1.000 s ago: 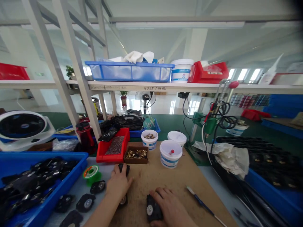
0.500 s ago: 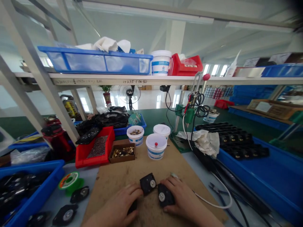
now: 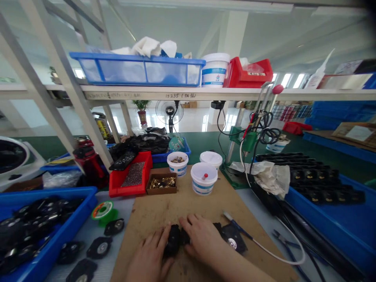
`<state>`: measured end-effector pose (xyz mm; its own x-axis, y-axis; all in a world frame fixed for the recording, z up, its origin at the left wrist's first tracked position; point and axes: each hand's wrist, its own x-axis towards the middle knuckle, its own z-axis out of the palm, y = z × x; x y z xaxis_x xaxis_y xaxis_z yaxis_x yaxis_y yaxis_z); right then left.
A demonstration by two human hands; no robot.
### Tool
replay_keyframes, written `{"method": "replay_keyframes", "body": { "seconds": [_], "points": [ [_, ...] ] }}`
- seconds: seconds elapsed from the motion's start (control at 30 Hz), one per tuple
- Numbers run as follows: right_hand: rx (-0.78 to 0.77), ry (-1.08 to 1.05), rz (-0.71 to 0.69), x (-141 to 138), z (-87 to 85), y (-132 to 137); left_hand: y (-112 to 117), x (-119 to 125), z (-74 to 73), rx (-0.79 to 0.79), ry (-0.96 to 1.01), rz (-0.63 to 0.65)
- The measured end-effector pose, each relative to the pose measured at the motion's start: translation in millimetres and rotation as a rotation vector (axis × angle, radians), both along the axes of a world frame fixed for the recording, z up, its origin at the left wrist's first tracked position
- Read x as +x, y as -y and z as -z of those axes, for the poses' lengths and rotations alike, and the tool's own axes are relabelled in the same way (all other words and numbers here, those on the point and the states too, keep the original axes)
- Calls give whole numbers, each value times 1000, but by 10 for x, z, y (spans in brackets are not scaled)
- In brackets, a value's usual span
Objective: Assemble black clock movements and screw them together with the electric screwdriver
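Both hands rest low on the brown board (image 3: 164, 211) at the bench's front. My left hand (image 3: 149, 256) curls its fingers against a black part (image 3: 173, 243) with a stubby body. My right hand (image 3: 201, 241) lies over the same black part from the right, fingers bent on it. Another black square part with a silver centre (image 3: 232, 241) lies just right of my right hand. A blue-handled tool (image 3: 236, 226) lies on the board beyond it.
A blue bin of black parts (image 3: 38, 223) sits left, with loose parts (image 3: 101, 247) and a green solder spool (image 3: 102, 211) beside it. Behind the board stand a red tray (image 3: 132, 178), a brown box of brass pieces (image 3: 163, 183) and white tubs (image 3: 204, 183). A blue tray (image 3: 329, 203) lies right.
The view swung back to the left. Both hands came together over one black part at the board's middle; the second black part now lies free to the right of my right hand.
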<state>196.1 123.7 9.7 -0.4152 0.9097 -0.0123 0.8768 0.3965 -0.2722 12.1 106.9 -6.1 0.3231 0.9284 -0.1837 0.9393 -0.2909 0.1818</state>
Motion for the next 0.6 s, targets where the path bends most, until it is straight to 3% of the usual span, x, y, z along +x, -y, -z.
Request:
{"method": "replay_keyframes", "body": {
  "seconds": [0.27, 0.43, 0.6],
  "points": [
    [-48, -16, 245, -136, 64, 207, -254, -181, -177, -80, 37, 187],
    [-53, -42, 122, 66, -26, 240, -131, -244, -160, -90, 30, 179],
    [-70, -69, 37, 571, -111, 238, -17, -294, -202, -143, 29, 116]
  ]
}}
